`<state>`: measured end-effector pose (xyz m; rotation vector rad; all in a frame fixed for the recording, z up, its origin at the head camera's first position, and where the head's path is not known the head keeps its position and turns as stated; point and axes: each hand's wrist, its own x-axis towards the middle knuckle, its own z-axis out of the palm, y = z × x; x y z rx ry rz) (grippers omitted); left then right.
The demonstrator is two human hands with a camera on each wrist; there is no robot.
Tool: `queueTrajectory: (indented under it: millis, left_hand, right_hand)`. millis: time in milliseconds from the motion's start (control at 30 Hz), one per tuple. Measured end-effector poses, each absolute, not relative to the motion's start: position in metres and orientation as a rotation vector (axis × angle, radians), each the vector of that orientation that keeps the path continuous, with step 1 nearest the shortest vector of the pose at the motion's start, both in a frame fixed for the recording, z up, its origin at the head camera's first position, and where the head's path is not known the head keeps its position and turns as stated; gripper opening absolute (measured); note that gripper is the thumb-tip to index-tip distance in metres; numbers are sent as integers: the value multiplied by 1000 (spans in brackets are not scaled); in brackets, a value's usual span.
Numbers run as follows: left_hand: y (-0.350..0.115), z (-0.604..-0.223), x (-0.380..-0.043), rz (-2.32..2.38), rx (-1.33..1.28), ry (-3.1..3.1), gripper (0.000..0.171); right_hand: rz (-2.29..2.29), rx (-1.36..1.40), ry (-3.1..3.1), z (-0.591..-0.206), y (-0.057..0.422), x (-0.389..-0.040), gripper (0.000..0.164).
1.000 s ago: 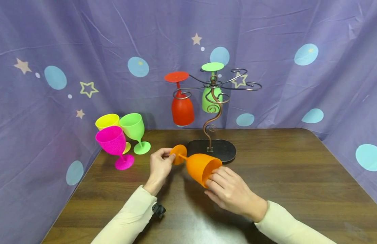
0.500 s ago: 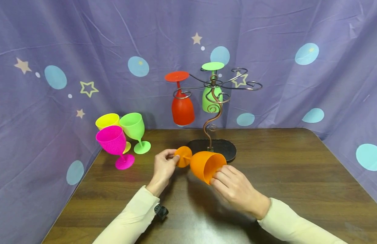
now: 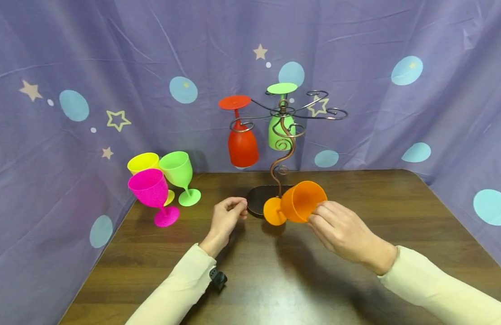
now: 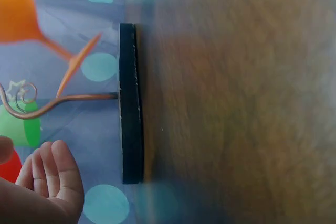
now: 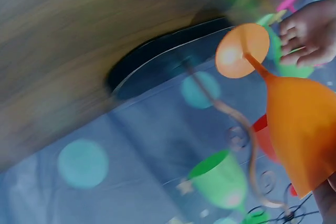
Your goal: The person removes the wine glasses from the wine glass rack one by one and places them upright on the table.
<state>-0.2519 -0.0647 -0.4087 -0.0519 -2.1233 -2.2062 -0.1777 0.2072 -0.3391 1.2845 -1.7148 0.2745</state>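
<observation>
- Cup [image 3: 296, 203]: orange; in the air above the table [image 3: 396, 212], in front of the stand [image 3: 275, 174], hiding part of its black base [image 3: 258, 198] in the head view.
- Long axis: slanted, foot leftward and lower, mouth rightward and higher, on the right hand's side.
- Right hand [image 3: 347, 232]: the nearer of the two; pinches the rim, so bowl, stem and foot all reach leftward from the grip. How far fingers enter the mouth: cannot tell.
- Left hand [image 3: 227, 219]: holds nothing; fingers loosely bent, just beside the base, apart from the foot.
- Look: plain single colour, deep rounded bowl, thin wall, slim stem, flat round foot.
- Stand: curved coppery post, dark wire arms with curled ends; red cup [image 3: 243, 146] and hanging green cup [image 3: 276, 133] upside down on it.
- Upright at table's left: yellow cup [image 3: 141, 162], pink cup [image 3: 149, 187], standing green cup [image 3: 178, 168], close together; whether touching, cannot tell.
- Backdrop [image 3: 356, 45]: purple cloth, stars and blue ovals.
</observation>
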Motion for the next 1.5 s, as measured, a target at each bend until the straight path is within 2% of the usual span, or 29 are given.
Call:
queueTrajectory:
  millis: [367, 600, 700, 933, 1100, 1267, 1500]
  left_hand:
    - [-59, -421, -284, -2288, 93, -2211, 29]
    - [-53, -426, -297, -2199, 187, -2297, 28]
    - [-51, -428, -300, -2139, 191, -2341, 28]
    - [-49, -432, -305, -2014, 251, -2408, 26]
    - [-48, -435, -307, -1968, 307, -2434, 32]
    - [-50, -436, -311, -2036, 311, -2449, 38]
    - [-47, -435, -312, -1968, 298, -2528, 40]
  right_hand:
    - [145, 1132, -1877, -326, 263, -192, 21]
    - [87, 1006, -1938, -317, 293, -215, 20]
    - [70, 951, -1993, -316, 307, -225, 20]
    - [47, 856, -2132, -312, 337, -246, 5]
    - [9, 778, -2219, -311, 355, -256, 6]
    - [-18, 661, -2319, -311, 371, -262, 14]
    - [27, 453, -2509, -312, 396, -268, 10]
